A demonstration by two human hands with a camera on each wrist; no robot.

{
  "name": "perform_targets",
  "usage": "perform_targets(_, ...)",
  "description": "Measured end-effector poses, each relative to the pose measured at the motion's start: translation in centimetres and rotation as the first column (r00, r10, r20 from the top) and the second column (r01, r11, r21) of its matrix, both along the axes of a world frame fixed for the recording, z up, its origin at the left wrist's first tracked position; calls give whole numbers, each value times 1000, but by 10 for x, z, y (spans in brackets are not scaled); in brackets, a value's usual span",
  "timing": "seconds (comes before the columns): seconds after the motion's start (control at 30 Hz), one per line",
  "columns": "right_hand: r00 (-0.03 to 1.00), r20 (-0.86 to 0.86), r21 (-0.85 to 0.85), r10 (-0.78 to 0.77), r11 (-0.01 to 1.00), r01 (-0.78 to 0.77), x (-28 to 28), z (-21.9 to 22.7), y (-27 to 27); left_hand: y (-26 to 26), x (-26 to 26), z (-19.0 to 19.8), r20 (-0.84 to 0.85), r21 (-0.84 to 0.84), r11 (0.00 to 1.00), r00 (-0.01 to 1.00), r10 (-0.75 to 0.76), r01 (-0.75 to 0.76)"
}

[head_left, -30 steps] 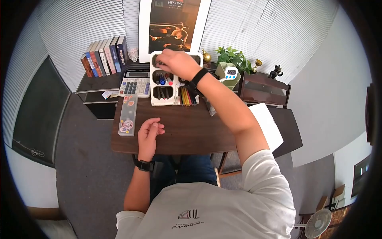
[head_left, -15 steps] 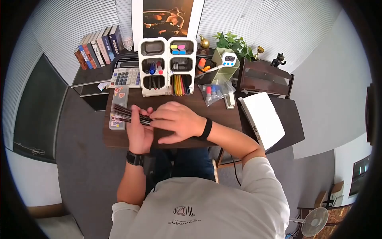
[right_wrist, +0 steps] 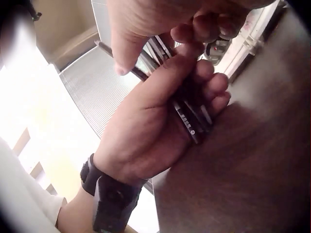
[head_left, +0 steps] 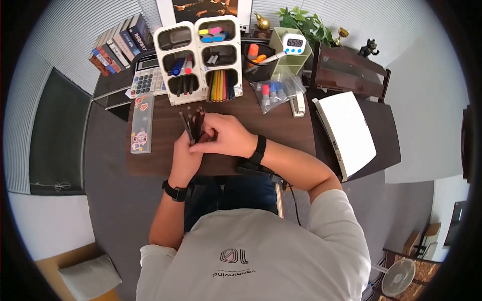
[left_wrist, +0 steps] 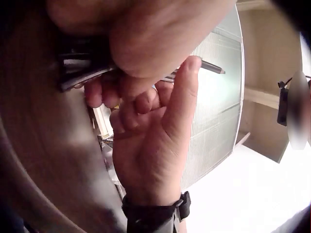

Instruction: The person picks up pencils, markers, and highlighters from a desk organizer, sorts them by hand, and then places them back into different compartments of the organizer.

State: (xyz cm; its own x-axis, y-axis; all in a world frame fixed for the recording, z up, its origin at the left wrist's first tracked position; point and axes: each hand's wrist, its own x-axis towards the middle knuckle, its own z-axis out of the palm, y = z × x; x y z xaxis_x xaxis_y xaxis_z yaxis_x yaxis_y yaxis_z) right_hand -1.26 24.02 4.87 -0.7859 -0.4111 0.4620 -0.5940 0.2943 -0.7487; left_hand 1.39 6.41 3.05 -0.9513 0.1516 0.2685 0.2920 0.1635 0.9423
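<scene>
My left hand (head_left: 186, 155) grips a bundle of dark pencils (head_left: 193, 120), which stands nearly upright over the desk's front part, tips up. In the right wrist view the left thumb wraps across the pencils (right_wrist: 186, 121). My right hand (head_left: 230, 136) closes on the same bundle from the right, its thumb across the lower front and its fingers curled behind. One pencil (left_wrist: 213, 67) sticks out past the right thumb in the left wrist view. Behind the hands stands a white desk organizer (head_left: 198, 60), holding coloured pencils (head_left: 221, 85), markers (head_left: 178, 66) and highlighters (head_left: 213, 35).
To the left lie a clear pencil case (head_left: 142, 125) with stickers and a calculator (head_left: 149, 81). At the right are a zip bag of bottles (head_left: 275, 93), a stapler (head_left: 297, 105), a black pen cup (head_left: 256, 70), a timer (head_left: 293, 44) and a white box (head_left: 346, 133).
My right hand came down from the organizer's upper left compartment to the left hand, where the dark pencils now are. The bundle turned from leaning left to nearly upright.
</scene>
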Motion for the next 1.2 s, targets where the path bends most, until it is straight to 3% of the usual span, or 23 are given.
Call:
perform_targets(0.03, 1000, -16, 18, -8, 1000, 8, -1, -2, 0, 1, 0, 6, 4, -10, 1000, 1000, -15, 15)
perform_targets(0.1, 999, -25, -16, -22, 1000, 22, -4, -11, -4, 2, 0, 13, 1, -226, 973, 999, -40, 40)
perform_targets(0.27, 999, 37, -29, 38, 999, -37, -1, -6, 0, 4, -6, 8, -2, -277, 960, 999, -38, 36)
perform_targets(0.33, 991, -46, -190, 127, 973, -133, -3, -12, -2, 4, -8, 4, -49, -310, 949, 996, -71, 52)
perform_targets(0.37, 992, -47, -198, 119, 972, -126, -3, -13, -1, 6, -6, 2, -94, -265, 963, 993, -71, 43)
perform_targets(0.43, 984, 135, -300, 114, 951, -69, -2, -12, 1, 7, -2, 0, -139, -225, 973, 987, -79, 46)
perform_targets(0.53, 977, 186, -419, 109, 908, -22, 1, 4, 4, 5, 0, -5, -144, -94, 993, 986, -86, 73)
perform_targets(0.57, 977, 186, -424, 104, 906, -16, 2, 6, 5, -1, 1, -8, -22, -37, 995, 995, -97, 96)
perform_targets(0.6, 935, 310, -461, 171, 887, -10, 4, 8, 7, -3, 1, -8, 100, 21, 994, 989, -112, 110)
perform_targets(0.63, 873, 423, -498, 242, 867, 1, 4, 9, 8, -3, 2, -7, 102, 16, 993, 988, -116, 115)
perform_targets(0.7, 923, 339, -513, 182, 858, 19, 2, 1, 2, -3, 4, -2, 131, -123, 986, 986, -99, 115)
perform_targets(0.73, 960, 254, -524, 119, 851, 33, 0, -2, 0, -2, 4, -1, 130, -128, 985, 986, -103, 120)
perform_targets(0.83, 968, 230, -528, 100, 848, 37, -2, -5, -1, -2, 5, 0, 127, -164, 982, 989, -77, 97)
perform_targets(1.2, 896, 376, -556, 238, 831, 13, -6, -5, 3, -9, 3, -3, 188, -59, 988, 973, -132, 146)
